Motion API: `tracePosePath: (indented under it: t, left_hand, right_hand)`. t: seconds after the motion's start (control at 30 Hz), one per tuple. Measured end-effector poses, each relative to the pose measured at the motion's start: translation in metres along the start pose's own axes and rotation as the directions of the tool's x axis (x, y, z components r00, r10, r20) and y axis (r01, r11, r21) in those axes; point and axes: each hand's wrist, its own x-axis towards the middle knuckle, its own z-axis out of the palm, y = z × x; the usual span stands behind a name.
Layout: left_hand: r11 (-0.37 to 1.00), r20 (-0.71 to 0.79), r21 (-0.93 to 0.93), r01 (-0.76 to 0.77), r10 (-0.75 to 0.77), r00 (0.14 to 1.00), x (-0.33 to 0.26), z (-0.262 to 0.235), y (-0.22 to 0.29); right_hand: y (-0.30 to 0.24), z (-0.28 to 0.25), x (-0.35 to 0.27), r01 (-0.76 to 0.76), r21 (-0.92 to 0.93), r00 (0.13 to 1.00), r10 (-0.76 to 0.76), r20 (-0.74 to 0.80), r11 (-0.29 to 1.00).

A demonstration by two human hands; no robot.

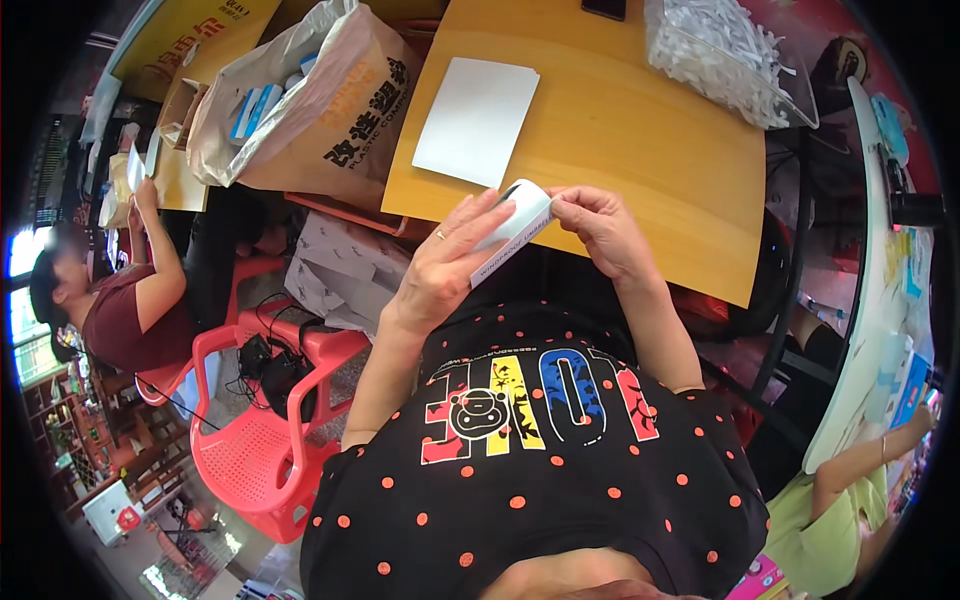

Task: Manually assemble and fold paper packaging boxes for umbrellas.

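Note:
A narrow white cardboard box (525, 212) with dark print along one side is held up at the near edge of the wooden table. Its upper end stands open, showing a dark gap. My left hand (445, 262) is closed round the box's left side, a ring on one finger. At the box's right edge, near its open end, the thumb and fingers of my right hand (603, 230) pinch together on it. Just beyond lies a stack of flat white sheets (475, 122) on the yellow-brown tabletop (610, 110).
A clear bin (800, 105) of white paper strips stands at the far right. At left sits a large woven sack (300, 140) with blue-and-white boxes inside. A red plastic chair (245, 465) holds dark cables. People sit at left (140, 300) and right (830, 530).

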Motion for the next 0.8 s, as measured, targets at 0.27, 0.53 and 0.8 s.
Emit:
tracePosePath:
  t: [0.27, 0.53, 0.8]
  left_hand:
    - [0.979, -0.103, -0.023, 0.204, -0.205, 0.973, -0.014, 0.004, -0.007]
    - [-0.186, 0.396, -0.884, 0.428, -0.787, 0.474, -0.034, 0.010, -0.003]
    - [-0.219, 0.431, -0.890, 0.400, -0.689, 0.583, -0.045, 0.027, -0.010]
  right_hand:
    - [0.018, 0.002, 0.010, 0.267, -0.100, 0.945, -0.281, -0.165, 0.958]
    - [-0.006, 0.010, -0.005, 0.445, -0.439, 0.864, -0.504, -0.019, 0.780]
    - [0.006, 0.003, -0.001, 0.356, -0.222, 0.920, -0.383, -0.089, 0.908]
